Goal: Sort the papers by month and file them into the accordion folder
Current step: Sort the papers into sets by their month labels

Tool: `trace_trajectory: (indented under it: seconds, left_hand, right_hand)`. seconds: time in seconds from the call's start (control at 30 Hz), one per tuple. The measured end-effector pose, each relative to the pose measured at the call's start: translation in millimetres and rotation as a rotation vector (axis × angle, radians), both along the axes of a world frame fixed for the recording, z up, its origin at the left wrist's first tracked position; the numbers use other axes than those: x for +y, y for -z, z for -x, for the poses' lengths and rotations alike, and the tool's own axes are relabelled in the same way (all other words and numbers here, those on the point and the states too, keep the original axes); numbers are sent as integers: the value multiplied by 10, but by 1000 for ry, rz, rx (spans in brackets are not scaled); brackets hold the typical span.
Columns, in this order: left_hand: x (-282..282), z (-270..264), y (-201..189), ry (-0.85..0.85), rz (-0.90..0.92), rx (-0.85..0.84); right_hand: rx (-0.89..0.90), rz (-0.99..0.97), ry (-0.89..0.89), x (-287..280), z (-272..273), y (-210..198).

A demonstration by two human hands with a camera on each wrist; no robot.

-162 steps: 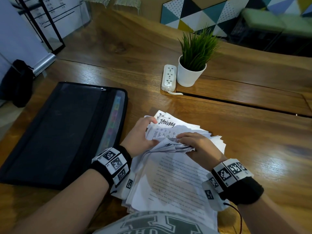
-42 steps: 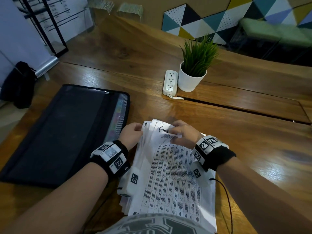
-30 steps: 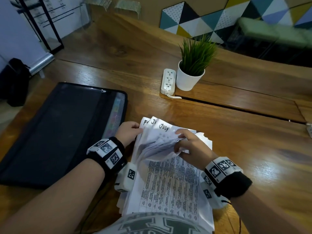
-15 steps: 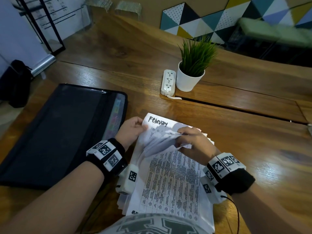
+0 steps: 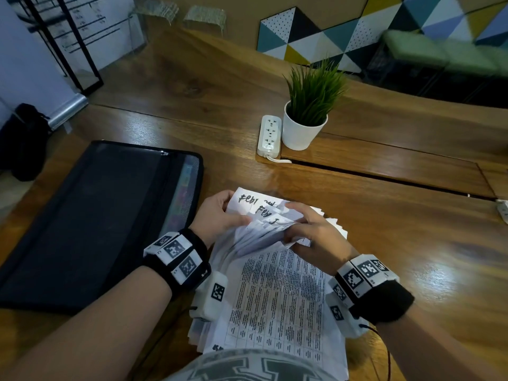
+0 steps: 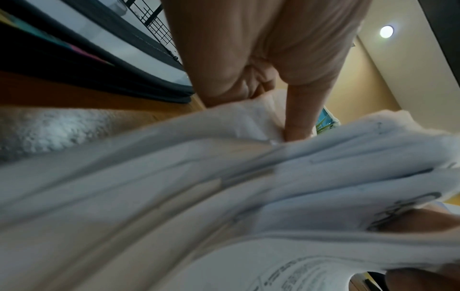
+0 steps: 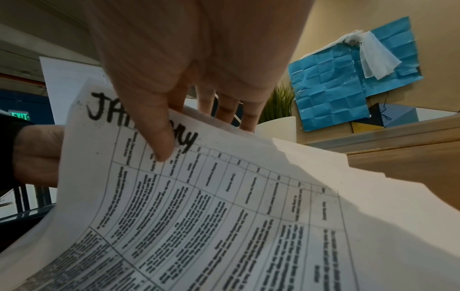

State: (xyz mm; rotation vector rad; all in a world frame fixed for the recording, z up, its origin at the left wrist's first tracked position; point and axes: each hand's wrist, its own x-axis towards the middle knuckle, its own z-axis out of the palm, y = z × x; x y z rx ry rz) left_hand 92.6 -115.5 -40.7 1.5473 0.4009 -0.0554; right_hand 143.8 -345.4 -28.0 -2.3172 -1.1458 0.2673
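At the near edge of the wooden table [image 5: 384, 243], the stack of papers [image 5: 277, 298] lies before the person; the left hand [image 5: 220, 215] pinches the far-left corners of the lifted sheets, and the right hand [image 5: 313, 232] grips a bent bundle with thumb and curled fingers. Half a second ago one "February" sheet lay open on top; now two corners reading "Feb" show, fanned one behind the other, so more sheets were leafed back. On the right wrist view the thumb [image 7: 159, 137] presses a sheet headed "January" [image 7: 224, 216]. I judge the sorting is only at the reading of headings; nothing is filed. The accordion folder [image 5: 90, 221] lies flat at nine o'clock from the stack, just beside it, untouched; the potted plant [image 5: 308, 116] and power strip [image 5: 270, 136] stand at twelve o'clock.
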Motion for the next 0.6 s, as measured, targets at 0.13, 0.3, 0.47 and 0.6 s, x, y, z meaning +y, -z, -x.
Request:
trace_trajectory:
  seconds: [0.13,0.3,0.47,0.6]
  left_hand:
    - [27,8,56,-11,1,39]
    - [106,109,184,108,-92,183]
    - [147,106,192,4,-242,197]
    - [350,14,18,-131,-293,107]
  right_hand:
    - [12,-2,-1,-43,-9,51]
    - [-34,69,-32,-17,-6,65]
    - [-71,116,-55,102,-111,53]
    - [-20,246,-60,211,-213,47]
